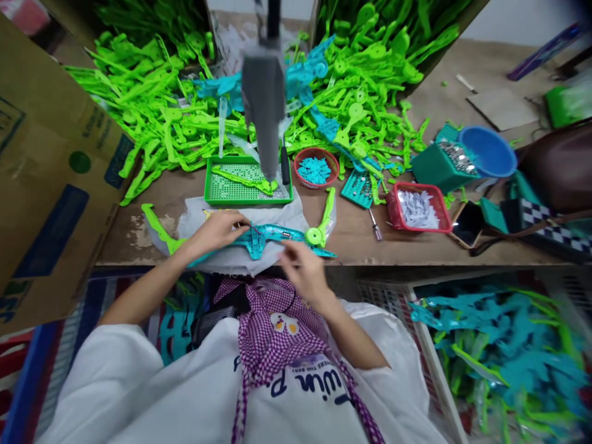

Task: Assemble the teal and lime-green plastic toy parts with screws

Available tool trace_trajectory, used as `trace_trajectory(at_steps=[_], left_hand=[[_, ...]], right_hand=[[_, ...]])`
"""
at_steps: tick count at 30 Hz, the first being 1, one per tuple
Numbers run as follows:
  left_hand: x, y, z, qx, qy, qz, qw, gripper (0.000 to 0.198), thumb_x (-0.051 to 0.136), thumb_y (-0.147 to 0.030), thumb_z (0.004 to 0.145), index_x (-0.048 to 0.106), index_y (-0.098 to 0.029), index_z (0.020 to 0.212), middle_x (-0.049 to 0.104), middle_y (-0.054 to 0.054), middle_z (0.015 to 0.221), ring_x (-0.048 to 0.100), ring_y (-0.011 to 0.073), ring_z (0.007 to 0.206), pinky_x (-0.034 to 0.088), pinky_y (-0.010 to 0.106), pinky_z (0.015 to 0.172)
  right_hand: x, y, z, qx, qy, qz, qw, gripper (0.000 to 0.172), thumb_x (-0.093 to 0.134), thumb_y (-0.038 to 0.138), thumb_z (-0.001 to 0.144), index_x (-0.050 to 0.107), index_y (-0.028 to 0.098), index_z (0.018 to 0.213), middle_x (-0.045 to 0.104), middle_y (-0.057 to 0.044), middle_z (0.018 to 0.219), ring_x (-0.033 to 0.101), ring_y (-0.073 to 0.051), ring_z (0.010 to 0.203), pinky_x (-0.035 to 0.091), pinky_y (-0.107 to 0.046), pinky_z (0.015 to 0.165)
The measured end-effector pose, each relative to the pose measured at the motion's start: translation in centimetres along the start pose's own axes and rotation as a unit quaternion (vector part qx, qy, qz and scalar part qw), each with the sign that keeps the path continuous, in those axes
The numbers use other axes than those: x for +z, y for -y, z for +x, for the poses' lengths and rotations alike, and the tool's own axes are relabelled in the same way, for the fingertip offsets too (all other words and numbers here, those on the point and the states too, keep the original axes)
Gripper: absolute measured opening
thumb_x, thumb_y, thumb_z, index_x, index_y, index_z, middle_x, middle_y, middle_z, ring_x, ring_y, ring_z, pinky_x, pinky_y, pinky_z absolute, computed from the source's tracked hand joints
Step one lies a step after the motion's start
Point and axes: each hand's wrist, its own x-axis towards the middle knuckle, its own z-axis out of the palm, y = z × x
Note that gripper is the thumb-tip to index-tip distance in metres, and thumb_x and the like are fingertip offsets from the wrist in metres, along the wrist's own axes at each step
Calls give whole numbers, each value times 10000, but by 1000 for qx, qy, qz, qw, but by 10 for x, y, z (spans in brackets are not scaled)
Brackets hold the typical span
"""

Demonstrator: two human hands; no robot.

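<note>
A teal plastic toy part (266, 237) lies on a white cloth (287, 217) at the table's front edge. My left hand (217, 231) rests on the part's left end, fingers curled and pressing it down. My right hand (303, 271) hovers just in front of the part's right end, blurred by motion, its fingers bent. A green plastic piece (321, 225) with a round hub lies beside the teal part's right end. A grey hanging power screwdriver (263, 105) dangles above a green tray (217, 191).
Heaps of green plastic parts (152, 105) cover the back of the table. A red basket of teal bits (317, 168), a red tray of white pieces (419, 209), a blue bowl (488, 151), a small screwdriver (375, 227) and a phone (467, 223) sit right. A cardboard box (50, 179) stands left; a crate of teal parts (504, 357) sits lower right.
</note>
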Motion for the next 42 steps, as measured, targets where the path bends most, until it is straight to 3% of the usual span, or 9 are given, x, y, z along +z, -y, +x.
trace_trajectory(at_steps=[3,10,16,19,22,26,31,35,42], left_hand=[[14,-11,-20,-65,32,-162,984,326,614,-463,895,759,-179,966,750,44,837,662,173,744,520,288,713],[18,-18,-43,-26,97,-224,970,479,472,-576,980,767,-198,972,735,67,978,656,180,846,541,306,773],[6,-19,-11,121,-31,79,989,435,468,-169,986,617,-302,1373,602,91,1349,581,221,1141,474,364,949],[11,-25,20,246,53,220,942,549,545,-59,905,623,-369,1351,533,69,1476,512,252,1275,418,394,1005],[14,-24,42,304,103,232,918,377,591,-113,917,710,-330,1201,647,66,1343,565,228,1211,415,364,988],[18,-6,49,276,97,153,944,256,546,-215,971,747,-292,1111,739,73,1112,657,179,965,479,311,861],[25,11,38,230,60,16,971,254,529,-287,979,767,-246,1059,750,97,1064,691,183,952,539,314,841],[26,13,33,200,46,11,979,261,525,-291,980,769,-216,1037,744,104,1066,690,188,959,537,315,861],[22,8,25,173,89,93,977,381,485,-151,956,708,-329,1207,721,62,1075,639,185,985,466,314,895]], right_hand=[[41,5,-26,-12,99,-47,994,379,555,413,987,639,184,1277,760,-99,976,706,-184,771,568,-293,712],[68,-9,-16,-76,67,-84,991,257,507,297,1017,705,185,1136,750,-72,837,692,-163,714,519,-269,672],[61,-10,-23,-144,-3,-124,982,244,517,187,989,724,158,1114,720,-37,721,649,-141,610,494,-268,618],[60,-11,-27,-170,-3,-135,976,246,523,167,976,731,150,1106,712,-41,716,637,-137,605,493,-262,612],[57,-12,-31,-158,3,-122,980,246,530,168,972,723,149,1124,736,-55,767,657,-140,628,511,-261,623],[53,-11,-36,-75,20,-54,995,255,508,202,983,720,173,1122,761,-74,834,705,-159,699,565,-276,688],[47,-6,-32,61,-24,60,996,266,483,294,999,708,194,1100,779,-94,983,734,-168,807,613,-295,720],[41,-6,-27,58,-62,68,994,231,514,294,985,710,187,1045,779,-84,939,728,-160,778,613,-282,712],[46,-12,-39,19,-9,27,999,252,492,286,974,716,183,1025,759,-80,828,705,-165,695,599,-298,678]])
